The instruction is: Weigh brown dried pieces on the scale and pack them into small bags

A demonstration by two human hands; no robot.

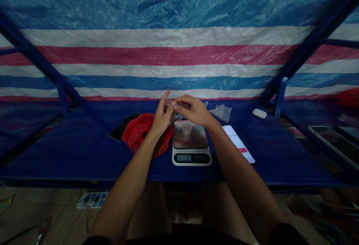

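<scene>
L hand (162,115) and R hand (194,110) meet in the air just above a digital kitchen scale (191,158), fingertips (174,103) pinched together on a small clear plastic packet (176,115) (contents too small to tell). So far, a small clear cup (187,128) sits on the scale's steel platform, display showing approx 35 (blurry, unit unreadable). Packet isn't on the scale, it's held above its back edge. Left of scale, a red plastic bag (143,134) lies crumpled w/ dark contents, touching a black phone (123,126). Right of it: a crumpled clear plastic bag (221,112), a phone w/ lit screen (238,144) and a small white object (259,113), all on a blue tabletop (84,155), striped tarp (168,56) behind.
</scene>
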